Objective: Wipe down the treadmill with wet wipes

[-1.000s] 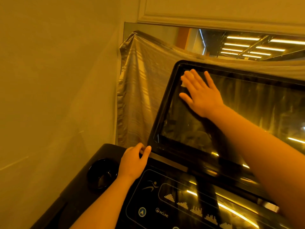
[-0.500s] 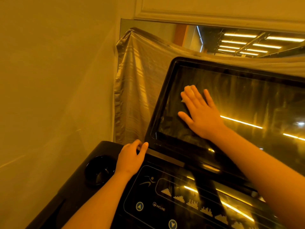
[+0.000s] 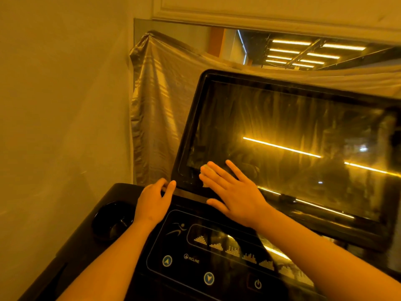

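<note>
The treadmill's black screen (image 3: 293,135) tilts up above its control panel (image 3: 217,255), streaked and reflecting ceiling lights. My right hand (image 3: 234,192) lies flat with straight fingers at the screen's lower left corner, pressing a small wet wipe (image 3: 205,170) that peeks out by the fingertips. My left hand (image 3: 154,198) rests on the console just left of the screen's bottom corner, fingers curled over the silver strip (image 3: 188,193) at its edge.
A round cup holder (image 3: 110,222) sits in the console at the left. A plain wall (image 3: 65,105) stands close on the left. Grey plastic sheeting (image 3: 156,118) hangs over a mirror (image 3: 303,51) behind the screen.
My right hand has slid with the wipe down the screen's left side, from the upper left to the lower left corner. My left hand has stayed in place.
</note>
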`<state>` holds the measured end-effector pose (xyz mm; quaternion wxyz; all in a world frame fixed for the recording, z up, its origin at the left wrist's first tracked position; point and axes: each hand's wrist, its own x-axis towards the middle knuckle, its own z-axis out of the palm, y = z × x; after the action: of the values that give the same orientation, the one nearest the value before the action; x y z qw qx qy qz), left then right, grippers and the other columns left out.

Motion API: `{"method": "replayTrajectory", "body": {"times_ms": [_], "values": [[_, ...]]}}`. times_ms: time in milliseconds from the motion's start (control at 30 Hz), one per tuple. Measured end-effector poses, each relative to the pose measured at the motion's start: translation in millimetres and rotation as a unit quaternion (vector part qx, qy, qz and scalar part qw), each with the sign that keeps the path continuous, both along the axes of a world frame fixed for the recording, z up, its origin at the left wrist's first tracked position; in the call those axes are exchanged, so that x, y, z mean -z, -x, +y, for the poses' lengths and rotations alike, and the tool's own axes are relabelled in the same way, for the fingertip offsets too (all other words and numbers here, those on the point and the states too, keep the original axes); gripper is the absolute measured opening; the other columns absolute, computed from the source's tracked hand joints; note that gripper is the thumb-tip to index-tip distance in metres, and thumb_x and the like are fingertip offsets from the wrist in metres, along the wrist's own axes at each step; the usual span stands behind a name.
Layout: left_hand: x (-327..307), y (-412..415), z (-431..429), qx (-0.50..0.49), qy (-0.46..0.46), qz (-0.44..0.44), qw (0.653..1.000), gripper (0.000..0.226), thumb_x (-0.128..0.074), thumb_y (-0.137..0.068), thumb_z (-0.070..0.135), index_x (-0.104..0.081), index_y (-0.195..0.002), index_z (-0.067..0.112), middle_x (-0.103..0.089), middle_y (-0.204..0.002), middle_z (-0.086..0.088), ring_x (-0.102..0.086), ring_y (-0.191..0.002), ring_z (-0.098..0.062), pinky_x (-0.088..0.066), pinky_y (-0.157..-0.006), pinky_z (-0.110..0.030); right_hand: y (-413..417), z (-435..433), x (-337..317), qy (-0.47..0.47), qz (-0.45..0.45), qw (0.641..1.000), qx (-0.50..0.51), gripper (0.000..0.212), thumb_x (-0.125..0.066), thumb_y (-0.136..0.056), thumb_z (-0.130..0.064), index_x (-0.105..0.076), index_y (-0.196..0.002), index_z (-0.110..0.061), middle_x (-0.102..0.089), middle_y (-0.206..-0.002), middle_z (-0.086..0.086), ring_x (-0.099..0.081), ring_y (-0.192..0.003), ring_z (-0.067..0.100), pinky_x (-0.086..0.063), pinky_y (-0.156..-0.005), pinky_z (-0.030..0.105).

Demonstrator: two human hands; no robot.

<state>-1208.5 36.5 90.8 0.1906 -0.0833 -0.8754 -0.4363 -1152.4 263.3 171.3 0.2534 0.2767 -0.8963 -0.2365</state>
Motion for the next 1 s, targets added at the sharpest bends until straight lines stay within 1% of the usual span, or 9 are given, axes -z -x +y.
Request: {"method": "replayTrajectory", "body": {"times_ms": [133, 300, 367, 433, 500, 633, 800, 900, 1000], "values": [[-2, -2, 0, 0.002, -0.004, 0.000, 1.000, 0.055, -0.029, -0.089, 0.064, -0.061, -0.095, 0.020, -0.065, -0.085, 0.000, -0.061, -0.076, -0.014, -0.053, -0.069, -0.038, 14, 6, -24, 0.020, 0.041, 0.999, 0.017, 0.062, -0.022, -0.099, -0.052, -0.035, -0.148, -0.017, -0.029, -0.157, 0.004, -0.018, -0.147, 0.022, -0.009, -0.117, 0.047], [-1, -1, 0, -0.001, -0.002, -0.002, 1.000, 0.044, -0.036, -0.096, 0.055, -0.062, -0.098, 0.019, -0.066, -0.091, 0.001, -0.062, -0.084, -0.014, -0.054, -0.074, -0.037, 46, 17, -69, 0.052, 0.079, 0.993, 0.068, 0.069, -0.011, -0.098, -0.056, -0.032, -0.150, -0.014, -0.028, -0.157, 0.007, -0.017, -0.147, 0.025, -0.005, -0.118, 0.045], [-1, -1, 0, 0.001, -0.005, -0.003, 1.000, 0.047, -0.035, -0.094, 0.058, -0.062, -0.097, 0.020, -0.065, -0.091, 0.003, -0.061, -0.085, -0.013, -0.054, -0.075, -0.038, 58, 21, -91, 0.071, 0.100, 0.989, 0.087, 0.072, -0.009, -0.097, -0.059, -0.026, -0.152, -0.015, -0.021, -0.160, 0.006, -0.011, -0.149, 0.024, 0.008, -0.118, 0.039], [-1, -1, -1, 0.002, -0.011, -0.006, 1.000, 0.047, -0.035, -0.094, 0.058, -0.063, -0.096, 0.020, -0.066, -0.092, 0.003, -0.062, -0.087, -0.013, -0.054, -0.076, -0.038, 69, 26, -114, 0.088, 0.119, 0.982, 0.114, 0.072, -0.006, -0.096, -0.061, -0.011, -0.154, -0.018, -0.006, -0.163, 0.003, 0.003, -0.149, 0.020, 0.018, -0.115, 0.035], [-1, -2, 0, 0.003, -0.013, -0.005, 1.000, 0.048, -0.034, -0.092, 0.060, -0.063, -0.096, 0.021, -0.066, -0.091, 0.003, -0.062, -0.085, -0.014, -0.055, -0.076, -0.038, 79, 31, -135, 0.109, 0.126, 0.974, 0.152, 0.072, -0.005, -0.096, -0.063, -0.001, -0.155, -0.021, 0.006, -0.162, 0.001, 0.014, -0.148, 0.017, 0.019, -0.115, 0.038], [-1, -2, 0, 0.003, -0.011, -0.005, 1.000, 0.047, -0.035, -0.093, 0.059, -0.063, -0.097, 0.021, -0.066, -0.092, 0.004, -0.062, -0.087, -0.014, -0.055, -0.078, -0.040, 87, 40, -164, 0.153, 0.128, 0.962, 0.184, 0.074, -0.008, -0.094, -0.062, 0.000, -0.155, -0.020, 0.008, -0.163, 0.002, 0.014, -0.148, 0.017, 0.017, -0.116, 0.041], [-2, -2, 0, 0.001, -0.011, -0.010, 1.000, 0.057, -0.026, -0.083, 0.069, -0.060, -0.089, 0.023, -0.064, -0.086, 0.006, -0.060, -0.080, -0.009, -0.054, -0.074, -0.038, 81, 32, -149, 0.189, 0.113, 0.961, 0.166, 0.077, -0.016, -0.096, -0.062, -0.002, -0.155, -0.015, 0.006, -0.163, 0.005, 0.012, -0.149, 0.020, 0.013, -0.117, 0.040], [0, -2, 0, 0.001, -0.007, -0.009, 1.000, 0.058, -0.027, -0.084, 0.068, -0.062, -0.093, 0.023, -0.064, -0.089, 0.006, -0.060, -0.084, -0.009, -0.054, -0.075, -0.038, 63, 29, -125, 0.174, 0.094, 0.969, 0.145, 0.076, -0.018, -0.097, -0.062, -0.005, -0.155, -0.014, 0.004, -0.163, 0.006, 0.010, -0.149, 0.021, 0.011, -0.119, 0.040], [0, -2, -1, 0.004, -0.008, -0.007, 1.000, 0.059, -0.026, -0.084, 0.069, -0.061, -0.092, 0.022, -0.064, -0.088, 0.005, -0.060, -0.083, -0.010, -0.054, -0.074, -0.039, 37, 24, -85, 0.145, 0.069, 0.981, 0.104, 0.078, -0.014, -0.095, -0.063, -0.014, -0.154, -0.013, -0.007, -0.162, 0.008, 0.002, -0.150, 0.022, 0.004, -0.120, 0.042]]}}
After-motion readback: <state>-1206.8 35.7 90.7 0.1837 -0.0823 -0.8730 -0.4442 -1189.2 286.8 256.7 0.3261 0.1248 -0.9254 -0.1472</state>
